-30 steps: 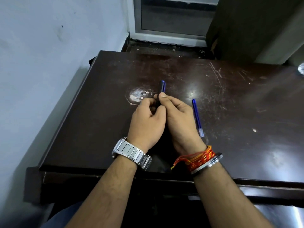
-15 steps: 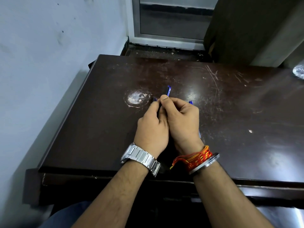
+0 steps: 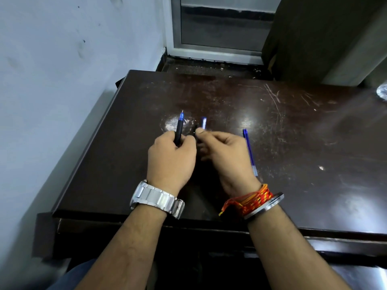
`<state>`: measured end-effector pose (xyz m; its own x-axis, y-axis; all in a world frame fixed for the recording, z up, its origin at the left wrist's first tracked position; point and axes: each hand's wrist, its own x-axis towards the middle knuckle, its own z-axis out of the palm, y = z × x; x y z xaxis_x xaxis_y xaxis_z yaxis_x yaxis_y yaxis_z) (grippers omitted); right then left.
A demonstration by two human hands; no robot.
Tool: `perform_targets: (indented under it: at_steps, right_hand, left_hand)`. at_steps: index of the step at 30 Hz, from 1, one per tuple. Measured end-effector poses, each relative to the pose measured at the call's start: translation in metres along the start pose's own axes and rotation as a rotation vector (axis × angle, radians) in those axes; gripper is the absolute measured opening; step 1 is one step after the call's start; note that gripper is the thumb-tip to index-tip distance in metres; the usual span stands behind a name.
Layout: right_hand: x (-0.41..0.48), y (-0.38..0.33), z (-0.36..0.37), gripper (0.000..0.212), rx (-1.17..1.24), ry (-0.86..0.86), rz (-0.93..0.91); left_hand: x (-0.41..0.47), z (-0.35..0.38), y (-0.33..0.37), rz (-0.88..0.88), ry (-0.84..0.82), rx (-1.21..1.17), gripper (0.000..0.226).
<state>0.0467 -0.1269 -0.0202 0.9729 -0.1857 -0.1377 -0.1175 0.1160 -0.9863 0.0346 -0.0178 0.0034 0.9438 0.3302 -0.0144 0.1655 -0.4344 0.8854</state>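
My left hand [image 3: 170, 159] grips a black pen [image 3: 179, 130] with a blue tip section, its point aimed away from me. Just to its right, my right hand [image 3: 226, 156] pinches a blue pen cap [image 3: 203, 123] between thumb and fingers; the cap is blurred. Both hands hover over the middle of a dark brown table [image 3: 293, 143]. A blue refill [image 3: 249, 151] lies on the table beside my right hand, partly hidden by it.
A pale wall runs along the table's left side. A window frame [image 3: 213, 49] and a dark curtain [image 3: 314, 38] stand behind the table. A shiny object [image 3: 382, 92] sits at the far right edge. The tabletop carries scratches and a white scuff [image 3: 172, 123].
My hands were pressed together around the pen; now they have drawn apart, the pen staying in my left hand and the cap coming off in my right.
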Motion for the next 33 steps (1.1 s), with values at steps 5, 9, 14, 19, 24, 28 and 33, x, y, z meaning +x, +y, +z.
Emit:
perform_targets:
  at_steps: [5,9,14,19,24,28,33]
  right_hand:
    - [-0.004,0.007,0.012,0.023,0.048,-0.089,0.132]
    - [-0.008,0.009,0.012,0.034,-0.263,-0.142,0.058]
    - [-0.014,-0.002,0.01,0.023,-0.404,-0.091,-0.034]
    - [-0.013,-0.005,0.002,0.021,-0.614,0.095,-0.137]
    - [-0.014,-0.004,0.002,0.021,-0.646,0.102,-0.198]
    - [-0.012,-0.003,0.004,0.022,-0.444,0.098,-0.185]
    - [-0.007,-0.001,0.007,0.035,-0.081,0.033,-0.092]
  left_hand:
    - [0.01,0.002,-0.009,-0.095,-0.073,-0.148,0.017]
    - [0.019,0.001,-0.013,-0.2,-0.1,-0.255,0.033]
    - [0.028,-0.001,-0.016,-0.128,-0.02,0.041,0.031]
    - [0.026,-0.001,-0.015,-0.068,0.014,0.318,0.025]
    - [0.019,0.0,-0.008,-0.016,0.058,0.375,0.034]
    - [0.011,-0.001,0.002,0.054,0.071,0.243,0.02]
    - [-0.006,0.004,0.004,0.204,-0.155,0.18,0.02]
